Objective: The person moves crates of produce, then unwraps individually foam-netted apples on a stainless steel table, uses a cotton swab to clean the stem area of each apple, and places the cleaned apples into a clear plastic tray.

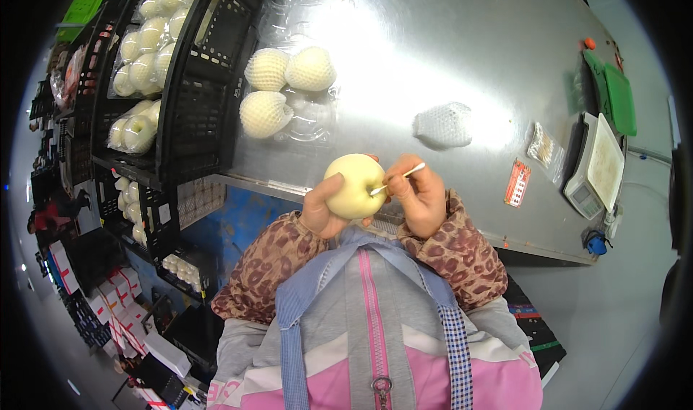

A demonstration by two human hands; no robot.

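Left hand (323, 206) cups my pale apple (350, 181) | right hand (426, 202) pinches swab (414, 169) | I'd dab gently (hollow (371, 185) looks narrow)

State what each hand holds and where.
Left hand: a pale yellow fruit, by its left side. Right hand: a cotton swab, by the shaft between its tips.

A white-topped scale (603, 161) is standing at the right end of the metal table (498, 56), and a green plastic bin (619, 101) is resting just beyond it. A red-and-white card (517, 183) is lying left of the scale. Black perforated crates (196, 110) are standing along the table's left side. White boxes (131, 317) with red stripes are sitting at lower left.
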